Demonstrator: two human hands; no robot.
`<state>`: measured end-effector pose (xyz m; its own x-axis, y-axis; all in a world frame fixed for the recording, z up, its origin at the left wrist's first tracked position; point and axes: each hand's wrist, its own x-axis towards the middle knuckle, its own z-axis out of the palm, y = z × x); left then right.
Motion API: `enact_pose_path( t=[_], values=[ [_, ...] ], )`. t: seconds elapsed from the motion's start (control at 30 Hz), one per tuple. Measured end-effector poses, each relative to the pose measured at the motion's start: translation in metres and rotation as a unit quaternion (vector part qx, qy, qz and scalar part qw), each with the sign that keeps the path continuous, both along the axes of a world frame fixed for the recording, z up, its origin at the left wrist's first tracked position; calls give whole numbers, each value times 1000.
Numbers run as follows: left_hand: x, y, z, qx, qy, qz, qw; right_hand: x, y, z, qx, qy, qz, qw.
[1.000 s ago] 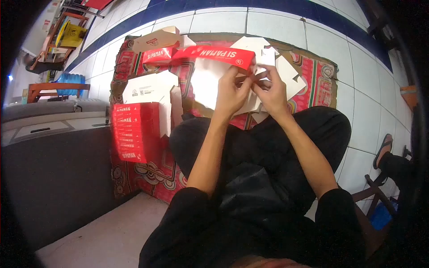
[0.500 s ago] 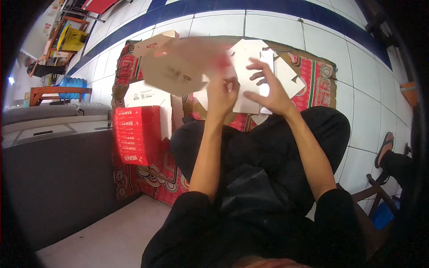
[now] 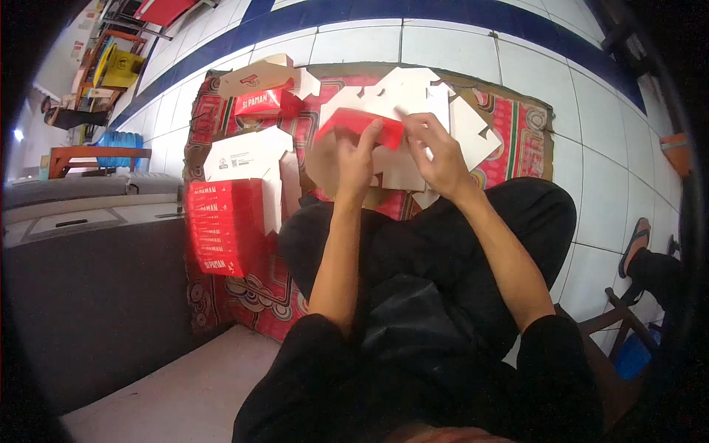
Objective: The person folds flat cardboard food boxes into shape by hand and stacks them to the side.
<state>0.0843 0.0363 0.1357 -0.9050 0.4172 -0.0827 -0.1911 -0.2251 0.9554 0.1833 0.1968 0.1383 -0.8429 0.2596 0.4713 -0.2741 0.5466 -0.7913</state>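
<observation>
A partly folded red and white cardboard box point(image 3: 388, 134) is tilted above the mat in front of me. My left hand point(image 3: 356, 164) grips its near side, the thumb lying against the red wall. At the box's right end are the bent fingers of my right hand point(image 3: 442, 156), seemingly pinching its edge; the fingertips are slightly blurred. Flat white box blanks point(image 3: 473, 129) lie behind and to the right. A formed box with a red front point(image 3: 266, 103) and raised lid stands at the far left of the mat.
To my left, a stack of red boxes point(image 3: 225, 229) sits beside white blanks point(image 3: 247, 159) on the patterned red mat point(image 3: 521, 140). A dark grey cabinet point(image 3: 111, 310) borders the left side. At the right are another person's sandalled foot point(image 3: 636, 244) and a wooden stool leg point(image 3: 628, 317).
The blurred blank has swung down and right, its red side now showing between my hands. My right hand has moved left onto its end. The formed box at far left is now uncovered.
</observation>
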Motion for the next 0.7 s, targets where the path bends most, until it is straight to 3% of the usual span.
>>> enact_pose_path(
  t=[0.03,0.07,0.1,0.2,0.23,0.27,0.3,0.37,0.43,0.47,0.5,0.6,0.7],
  values=[
    [2,2,7,-80,-3,60,995,-2,-4,-1,0,1,-1,1000],
    [1,1,19,-123,47,24,991,-4,-7,-1,-182,-9,-42,982],
    [3,6,20,-121,48,23,991,-6,-9,-1,-357,-19,-81,930],
    [7,17,12,-249,289,54,923,-3,-4,-14,-318,-32,-71,945],
    [10,17,17,-248,289,55,923,-3,-4,-16,-299,-40,-65,951],
    [17,18,28,-218,246,46,943,1,-5,-3,-201,-43,-76,976],
    [23,18,39,-188,203,38,960,1,-3,2,-201,-44,-75,976],
    [16,10,35,-165,142,17,976,0,1,5,-61,21,-23,998],
    [1,3,17,-193,188,29,963,-3,8,0,-58,23,0,998],
    [3,5,13,-112,170,42,978,-4,12,-2,-25,17,22,999],
    [1,4,11,-111,171,42,978,-4,16,-4,9,11,45,999],
    [-2,3,5,-140,189,50,971,-2,24,-2,0,-16,61,998],
    [2,8,15,-80,191,-6,978,-2,20,-8,-47,6,29,998]
  ],
)
